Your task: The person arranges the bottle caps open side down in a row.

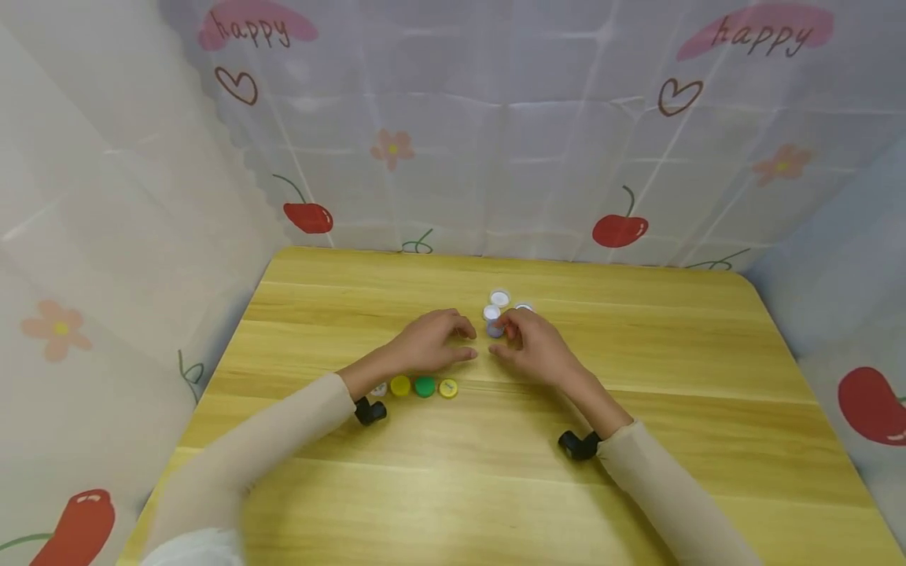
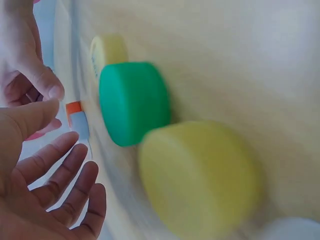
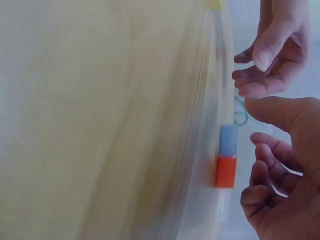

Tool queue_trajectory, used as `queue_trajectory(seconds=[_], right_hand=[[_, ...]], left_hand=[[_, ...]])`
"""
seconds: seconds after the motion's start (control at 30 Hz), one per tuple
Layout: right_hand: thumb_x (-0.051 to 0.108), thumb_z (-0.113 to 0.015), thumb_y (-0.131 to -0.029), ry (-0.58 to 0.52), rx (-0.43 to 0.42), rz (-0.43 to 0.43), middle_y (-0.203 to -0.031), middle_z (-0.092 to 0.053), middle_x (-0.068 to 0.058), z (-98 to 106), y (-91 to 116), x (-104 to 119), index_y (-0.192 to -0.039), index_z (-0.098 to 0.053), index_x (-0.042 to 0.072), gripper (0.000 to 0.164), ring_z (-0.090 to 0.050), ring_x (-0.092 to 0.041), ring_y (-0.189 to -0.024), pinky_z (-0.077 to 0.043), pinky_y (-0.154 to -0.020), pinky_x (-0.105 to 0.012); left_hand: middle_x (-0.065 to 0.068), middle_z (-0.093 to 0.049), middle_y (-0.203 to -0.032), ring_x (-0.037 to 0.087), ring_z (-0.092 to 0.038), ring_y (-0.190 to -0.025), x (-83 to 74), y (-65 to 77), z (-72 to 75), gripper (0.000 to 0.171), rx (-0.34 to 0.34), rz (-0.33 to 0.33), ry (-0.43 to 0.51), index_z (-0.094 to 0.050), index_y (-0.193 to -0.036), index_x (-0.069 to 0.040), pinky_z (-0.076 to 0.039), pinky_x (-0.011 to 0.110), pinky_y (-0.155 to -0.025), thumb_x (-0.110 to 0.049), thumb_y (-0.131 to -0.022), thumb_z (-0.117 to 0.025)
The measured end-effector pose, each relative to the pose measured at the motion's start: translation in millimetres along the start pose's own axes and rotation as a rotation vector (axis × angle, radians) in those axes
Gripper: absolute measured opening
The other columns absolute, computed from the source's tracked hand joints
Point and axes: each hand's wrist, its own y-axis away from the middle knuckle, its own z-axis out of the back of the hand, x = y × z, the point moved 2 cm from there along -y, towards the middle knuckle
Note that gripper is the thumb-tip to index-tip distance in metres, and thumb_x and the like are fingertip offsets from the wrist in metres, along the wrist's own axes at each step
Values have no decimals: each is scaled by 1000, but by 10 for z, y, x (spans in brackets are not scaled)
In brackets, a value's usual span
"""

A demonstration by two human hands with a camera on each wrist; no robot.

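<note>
My left hand hovers above the table with its fingers loosely spread and nothing in them. Facing it across a small gap, my right hand has loosely bent fingers and also holds nothing. Just beyond the right fingers stands a small light blue round piece with a white top. Beside it is an orange piece, mostly hidden by the hand in the head view. A pale round piece lies behind them. Near the left wrist sit a green cap and a yellow cap.
A second yellow cap with a mark on top and a whitish cap end the row on the wooden table. Printed curtains hang behind the table and at both sides. Black wrist cameras sit on both wrists.
</note>
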Motion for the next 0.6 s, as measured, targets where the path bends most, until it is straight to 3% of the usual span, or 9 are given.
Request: queue_trajectory(seconds=[0.13, 0.23, 0.4, 0.6], right_hand=[[25, -86, -92, 23, -23, -35, -96, -61, -8, 44, -67, -92, -118, -70, 8, 34, -53, -23, -87, -44, -78, -37], [23, -86, -92, 42, -25, -37, -95, -60, -8, 40, -117, -128, -121, -71, 9, 35, -52, -23, -86, -43, -78, -37], [21, -86, -92, 66, -13, -23, -94, -60, -10, 39, -180, -154, -120, -72, 7, 34, -52, -25, -86, -42, -78, -38], [24, -85, -94, 89, -7, -33, -96, -62, -8, 35, -202, -195, -115, -74, 7, 29, -54, -26, -89, -42, -81, -38]], left_hand=[[-2, -73, -118, 17, -69, -112, -34, -223, -37, 32, -15, 35, -4, -77, -124, -16, -57, 40, -101, -37, -99, -79], [-2, -73, -113, 17, -68, -105, -33, -340, -68, 30, -35, 65, -58, -77, -119, -17, -58, 40, -94, -38, -98, -80], [0, -70, -106, 18, -65, -96, -41, -459, -83, 32, -48, 101, -144, -77, -116, -14, -58, 39, -84, -39, -96, -81], [0, -71, -110, 18, -68, -100, -66, -539, -103, 31, -39, 103, -170, -78, -117, -16, -60, 40, -86, -37, -96, -82]])
